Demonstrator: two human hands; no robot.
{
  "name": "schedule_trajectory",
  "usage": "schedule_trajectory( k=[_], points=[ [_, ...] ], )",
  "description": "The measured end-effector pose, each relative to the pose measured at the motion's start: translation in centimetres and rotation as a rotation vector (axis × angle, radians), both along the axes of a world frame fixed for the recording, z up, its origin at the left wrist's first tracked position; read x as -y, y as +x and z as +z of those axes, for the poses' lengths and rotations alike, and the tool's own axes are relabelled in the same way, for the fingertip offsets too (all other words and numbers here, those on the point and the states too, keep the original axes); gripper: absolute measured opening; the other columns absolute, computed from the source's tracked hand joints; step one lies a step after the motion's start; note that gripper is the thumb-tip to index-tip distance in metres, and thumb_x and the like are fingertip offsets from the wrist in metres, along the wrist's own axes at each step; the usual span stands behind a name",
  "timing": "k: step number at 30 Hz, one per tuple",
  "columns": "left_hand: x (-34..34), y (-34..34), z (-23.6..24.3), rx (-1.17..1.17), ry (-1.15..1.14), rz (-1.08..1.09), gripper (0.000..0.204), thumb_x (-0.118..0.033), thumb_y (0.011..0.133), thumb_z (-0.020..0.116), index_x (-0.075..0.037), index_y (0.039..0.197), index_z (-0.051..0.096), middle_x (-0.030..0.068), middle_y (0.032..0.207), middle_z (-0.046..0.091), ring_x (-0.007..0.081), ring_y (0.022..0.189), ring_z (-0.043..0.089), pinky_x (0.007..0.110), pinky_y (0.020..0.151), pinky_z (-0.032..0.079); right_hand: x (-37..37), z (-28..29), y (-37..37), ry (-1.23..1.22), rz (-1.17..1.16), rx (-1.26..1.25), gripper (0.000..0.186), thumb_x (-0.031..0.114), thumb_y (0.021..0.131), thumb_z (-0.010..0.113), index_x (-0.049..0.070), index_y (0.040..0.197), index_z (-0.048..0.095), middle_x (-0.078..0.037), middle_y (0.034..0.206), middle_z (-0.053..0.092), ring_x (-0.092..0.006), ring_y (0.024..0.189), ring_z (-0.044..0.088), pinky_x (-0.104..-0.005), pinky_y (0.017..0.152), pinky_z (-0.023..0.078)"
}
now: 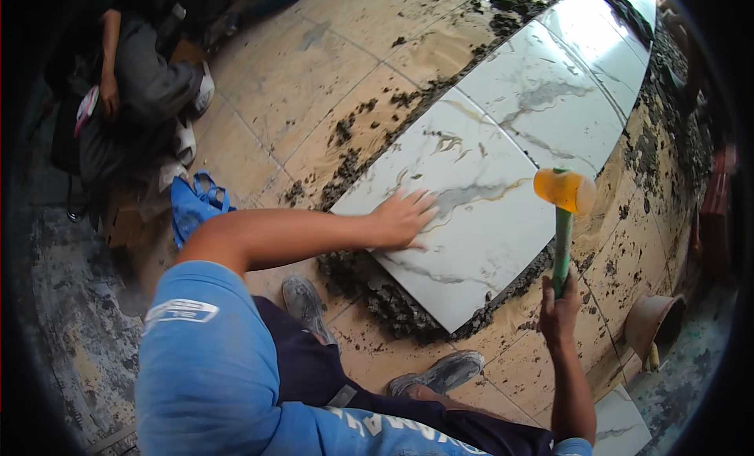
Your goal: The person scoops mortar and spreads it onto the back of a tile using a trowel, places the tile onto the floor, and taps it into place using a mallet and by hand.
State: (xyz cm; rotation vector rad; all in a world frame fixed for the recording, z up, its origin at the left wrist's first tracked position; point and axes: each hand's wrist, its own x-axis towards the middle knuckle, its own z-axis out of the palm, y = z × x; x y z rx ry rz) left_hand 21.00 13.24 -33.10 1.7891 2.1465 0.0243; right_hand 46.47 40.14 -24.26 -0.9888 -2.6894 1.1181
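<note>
My left hand [402, 219] lies on the near marble-patterned white tile [463, 256], its fingers spread over the surface. That tile rests on a bed of dark grey mortar [393, 307], which sticks out past its near and left edges. In my right hand [558, 307] is a mallet [563, 212] with a green handle and a translucent orange-yellow head. The fingers wrap the lower handle, and the head is held up over the tile's right edge, apart from the tile as far as I can see. A second matching tile [542, 87] adjoins the first at its far side.
A person [145, 87] sits at the upper left beside a blue bag [200, 205]. A bucket [656, 326] lies tipped on the right. Another white tile [620, 424] is at the lower right. Loose mortar crumbs dot the beige floor [314, 79]. My shoes [440, 373] are close to the mortar bed.
</note>
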Motion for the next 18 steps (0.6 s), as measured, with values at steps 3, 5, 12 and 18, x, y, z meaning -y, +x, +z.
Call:
schedule_trajectory(
  k=[3,5,12,18],
  points=[
    [10.6,2.8,0.5,0.089,-0.101,0.078,0.083,-0.06,0.084,0.056,-0.002,0.14,0.04,0.0223,0.146,0.035,0.0392,0.139,0.025,0.055,0.109,0.026,2.1,2.6,-2.9,0.231,0.149,0.017,0.043,0.016,0.092,0.061,0.0,0.128,0.044,-0.019,0.084,0.061,-0.0304,0.069,0.061,-0.0377,0.062,0.049],
    [13.7,3.6,-0.1,0.132,0.028,0.141,0.086,-0.061,0.082,0.059,-0.001,0.14,0.04,0.0226,0.147,0.034,0.0397,0.14,0.023,0.056,0.111,0.022,5.2,2.8,-4.9,0.218,0.187,0.005,0.044,0.016,0.092,0.062,0.0,0.128,0.044,-0.02,0.086,0.061,-0.0306,0.072,0.062,-0.0381,0.064,0.049],
    [14.6,5.9,-1.6,0.196,0.277,0.318,0.088,-0.059,0.074,0.067,0.003,0.134,0.047,0.0222,0.139,0.042,0.0419,0.136,0.03,0.058,0.109,0.026,13.5,-2.9,-8.3,0.245,0.281,0.413,0.045,0.025,0.091,0.062,0.003,0.127,0.048,-0.025,0.094,0.064,-0.0407,0.082,0.064,-0.0459,0.068,0.051],
    [14.5,6.1,-1.4,0.206,0.272,0.317,0.09,-0.058,0.07,0.071,0.007,0.129,0.05,0.0239,0.131,0.048,0.0467,0.13,0.034,0.057,0.108,0.028,14.1,-1.7,-7.3,0.454,0.221,0.322,0.042,0.023,0.092,0.06,0.002,0.126,0.049,-0.024,0.092,0.064,-0.0415,0.079,0.063,-0.0484,0.066,0.05]
  ],
)
